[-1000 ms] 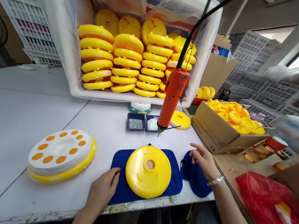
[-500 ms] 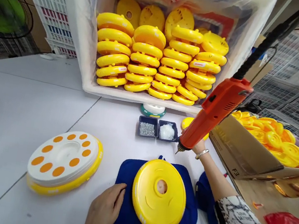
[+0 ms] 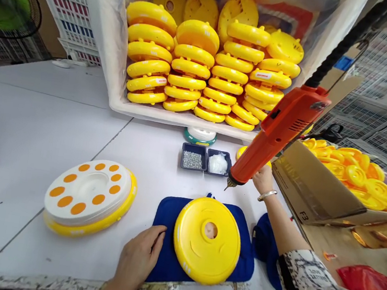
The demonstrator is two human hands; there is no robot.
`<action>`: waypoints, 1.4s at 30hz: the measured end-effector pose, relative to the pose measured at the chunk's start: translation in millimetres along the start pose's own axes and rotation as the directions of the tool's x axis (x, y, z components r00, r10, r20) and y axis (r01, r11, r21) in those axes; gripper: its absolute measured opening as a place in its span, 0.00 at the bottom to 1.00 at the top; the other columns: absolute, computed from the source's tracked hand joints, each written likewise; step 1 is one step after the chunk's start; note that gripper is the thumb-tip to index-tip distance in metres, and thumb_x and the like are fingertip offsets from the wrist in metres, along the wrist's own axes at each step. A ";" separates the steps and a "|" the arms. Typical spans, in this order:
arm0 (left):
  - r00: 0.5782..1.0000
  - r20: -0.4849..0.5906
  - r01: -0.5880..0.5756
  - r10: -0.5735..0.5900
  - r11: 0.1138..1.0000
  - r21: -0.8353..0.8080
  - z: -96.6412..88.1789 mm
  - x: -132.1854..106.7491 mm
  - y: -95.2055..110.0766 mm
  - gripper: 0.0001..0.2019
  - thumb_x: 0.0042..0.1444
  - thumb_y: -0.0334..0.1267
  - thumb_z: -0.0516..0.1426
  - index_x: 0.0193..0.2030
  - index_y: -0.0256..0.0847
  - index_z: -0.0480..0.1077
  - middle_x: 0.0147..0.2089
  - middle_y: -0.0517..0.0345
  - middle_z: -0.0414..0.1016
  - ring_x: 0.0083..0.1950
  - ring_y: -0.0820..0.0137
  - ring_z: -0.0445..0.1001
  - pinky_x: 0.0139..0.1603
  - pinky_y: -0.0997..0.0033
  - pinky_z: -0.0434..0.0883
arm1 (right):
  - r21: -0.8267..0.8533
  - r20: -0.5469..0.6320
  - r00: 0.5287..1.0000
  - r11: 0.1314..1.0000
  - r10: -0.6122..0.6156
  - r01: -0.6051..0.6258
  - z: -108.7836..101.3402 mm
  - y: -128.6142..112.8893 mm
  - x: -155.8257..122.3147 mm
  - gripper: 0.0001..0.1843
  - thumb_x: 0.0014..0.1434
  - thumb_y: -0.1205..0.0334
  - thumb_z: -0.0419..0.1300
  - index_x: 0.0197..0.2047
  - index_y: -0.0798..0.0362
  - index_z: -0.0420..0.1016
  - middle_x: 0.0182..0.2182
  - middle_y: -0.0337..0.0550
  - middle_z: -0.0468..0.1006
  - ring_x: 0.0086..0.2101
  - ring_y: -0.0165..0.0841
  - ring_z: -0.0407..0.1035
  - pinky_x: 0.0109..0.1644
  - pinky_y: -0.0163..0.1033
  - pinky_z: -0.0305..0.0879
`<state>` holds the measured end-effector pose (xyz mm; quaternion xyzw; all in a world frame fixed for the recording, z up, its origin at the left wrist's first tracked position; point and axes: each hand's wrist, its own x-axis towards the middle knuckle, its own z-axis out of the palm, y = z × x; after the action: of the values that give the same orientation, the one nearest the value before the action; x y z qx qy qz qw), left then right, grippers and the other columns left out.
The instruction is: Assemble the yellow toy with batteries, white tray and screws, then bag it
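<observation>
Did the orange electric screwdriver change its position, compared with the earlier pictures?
Yes. Judged against the dark tray, the orange electric screwdriver now leans right toward the cardboard box; earlier it hung nearly upright, with its tip at about the same place.

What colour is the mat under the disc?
The mat is dark blue, seen in the head view.

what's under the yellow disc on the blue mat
The yellow disc lies on the blue mat, which shows around its rim. Through its centre hole something pale shows, too unclear to name. Everything else beneath the disc is covered.
</observation>
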<state>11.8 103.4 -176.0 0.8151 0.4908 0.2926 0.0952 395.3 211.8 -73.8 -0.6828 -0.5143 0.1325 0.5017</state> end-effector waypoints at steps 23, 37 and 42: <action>0.994 0.069 0.083 -0.081 0.996 -0.035 -1.4 3.2 5.2 0.15 0.64 0.41 0.47 0.45 0.42 0.74 0.43 0.57 0.80 0.41 0.66 0.79 0.43 0.69 0.74 | 0.460 0.036 0.982 0.869 0.185 -0.180 -37.4 -27.8 -171.8 0.13 0.64 0.52 0.55 0.34 0.53 0.68 0.21 0.36 0.69 0.22 0.27 0.66 0.28 0.33 0.65; 0.997 0.059 0.043 -0.041 0.998 -0.036 -1.9 0.8 6.7 0.13 0.65 0.38 0.48 0.45 0.42 0.73 0.43 0.59 0.80 0.41 0.68 0.79 0.42 0.71 0.72 | 0.422 -0.021 0.982 0.892 0.189 -0.163 -25.6 -13.2 -168.5 0.13 0.64 0.53 0.55 0.33 0.54 0.68 0.21 0.35 0.70 0.21 0.27 0.67 0.27 0.33 0.64; 0.999 0.029 0.017 -0.016 0.999 -0.030 0.5 1.1 5.2 0.12 0.65 0.38 0.48 0.45 0.41 0.73 0.42 0.59 0.80 0.40 0.68 0.79 0.40 0.71 0.72 | 0.416 -0.003 0.986 0.896 0.169 -0.152 -16.0 -13.5 -168.9 0.14 0.63 0.52 0.57 0.33 0.54 0.70 0.20 0.37 0.71 0.21 0.27 0.67 0.27 0.33 0.65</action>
<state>16.3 101.8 -173.7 0.8137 0.4914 0.2876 0.1169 325.2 61.5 -112.0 -0.6033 -0.4066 0.2662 0.6323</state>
